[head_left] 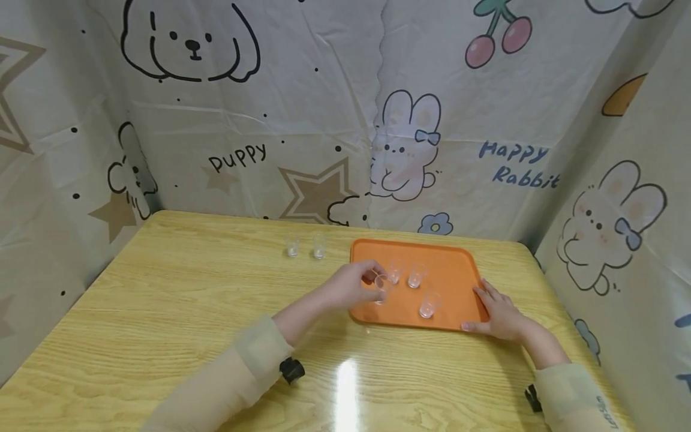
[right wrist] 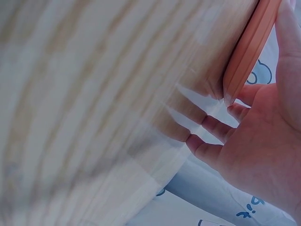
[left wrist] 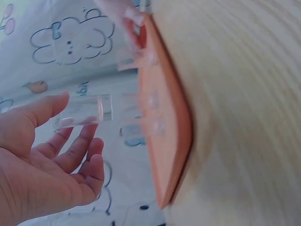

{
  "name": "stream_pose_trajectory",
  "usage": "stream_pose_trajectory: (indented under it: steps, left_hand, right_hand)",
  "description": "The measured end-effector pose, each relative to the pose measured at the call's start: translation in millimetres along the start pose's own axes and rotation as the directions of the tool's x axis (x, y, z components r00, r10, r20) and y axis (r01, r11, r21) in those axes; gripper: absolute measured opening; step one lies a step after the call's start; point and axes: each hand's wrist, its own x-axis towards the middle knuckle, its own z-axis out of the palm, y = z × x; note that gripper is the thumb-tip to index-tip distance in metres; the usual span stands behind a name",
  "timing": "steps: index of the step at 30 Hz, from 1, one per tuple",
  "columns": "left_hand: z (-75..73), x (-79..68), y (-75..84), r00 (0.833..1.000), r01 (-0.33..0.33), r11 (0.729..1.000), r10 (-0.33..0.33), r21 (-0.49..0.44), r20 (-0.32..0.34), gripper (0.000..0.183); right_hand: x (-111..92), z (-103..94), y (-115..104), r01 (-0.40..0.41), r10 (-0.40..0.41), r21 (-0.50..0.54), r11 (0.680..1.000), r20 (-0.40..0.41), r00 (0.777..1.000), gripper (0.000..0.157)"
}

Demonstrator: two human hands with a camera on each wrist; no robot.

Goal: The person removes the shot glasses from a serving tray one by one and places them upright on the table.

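My left hand (head_left: 351,287) pinches a small clear shot glass (left wrist: 84,110) between thumb and fingers, over the left part of an orange tray (head_left: 453,270). In the left wrist view the glass's thick base points toward the tray, with a gap between them. Three more clear shot glasses stand on the tray: two side by side toward the back, one of them (head_left: 414,278), and one (head_left: 426,307) nearer the front. At the tray's front right corner, my right hand (head_left: 502,315) grips the rim, thumb along the front edge and fingers at the right side.
Two further shot glasses, one (head_left: 292,248) left of the other (head_left: 319,248), stand on the wooden table (head_left: 162,312) near its back edge, left of the tray. A printed cloth (head_left: 302,120) hangs behind the table and along both sides.
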Motion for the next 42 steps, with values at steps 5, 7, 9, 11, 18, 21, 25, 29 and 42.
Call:
stream_pose_trajectory:
  steps: [5, 7, 9, 11, 18, 21, 25, 29, 42]
  left_hand:
    - [-21.9, -10.7, -0.2, 0.999, 0.000, 1.000, -0.001, -0.010, -0.050, 0.033]
    - [-31.5, -16.0, -0.2, 0.997, 0.011, 1.000, -0.012, -0.014, -0.079, 0.035]
    - [-40.9, -21.3, -2.3, 0.993, 0.018, 1.000, -0.019, -0.009, -0.115, 0.038]
    - [-50.2, -26.5, -5.8, 0.988, 0.024, 1.000, -0.025, -0.004, -0.150, 0.038]
    - [-84.2, -46.1, -22.1, 0.964, 0.070, 0.997, -0.060, 0.029, -0.260, 0.038]
    - [-98.4, -53.0, -30.0, 0.950, 0.076, 0.996, -0.058, 0.045, -0.308, 0.037]
    - [-116.4, -56.8, -45.7, 0.931, 0.088, 0.994, -0.057, 0.070, -0.361, 0.037]
    - [-130.9, -57.3, -65.4, 0.907, 0.111, 0.991, -0.070, 0.075, -0.416, 0.040]
    - [-143.5, -52.0, -121.5, 0.849, 0.178, 0.984, -0.157, -0.007, -0.505, 0.043]
  right_hand:
    - [0.8, 0.7, 0.2, 0.004, -0.004, -0.002, 1.000, -0.005, 1.000, 0.104]
    - [0.9, 0.9, -0.1, 0.005, -0.005, 0.000, 1.000, -0.007, 1.000, 0.104]
    - [0.9, 1.0, -0.4, 0.008, -0.008, 0.001, 1.000, -0.011, 1.000, 0.103]
    - [0.8, 1.1, -0.6, 0.012, -0.012, 0.001, 1.000, -0.016, 1.000, 0.103]
    - [0.9, 1.9, 0.4, 0.020, -0.020, -0.005, 1.000, -0.020, 1.000, 0.102]
    - [1.2, 1.7, 1.6, 0.019, -0.020, -0.011, 1.000, -0.017, 1.000, 0.102]
    - [1.4, 0.7, 2.6, 0.015, -0.015, -0.015, 1.000, -0.016, 1.000, 0.102]
    - [0.8, -0.1, 2.1, 0.014, -0.014, -0.016, 1.000, -0.015, 1.000, 0.103]
    - [-1.0, -0.2, 0.2, 0.020, -0.020, -0.028, 0.999, -0.013, 1.000, 0.101]
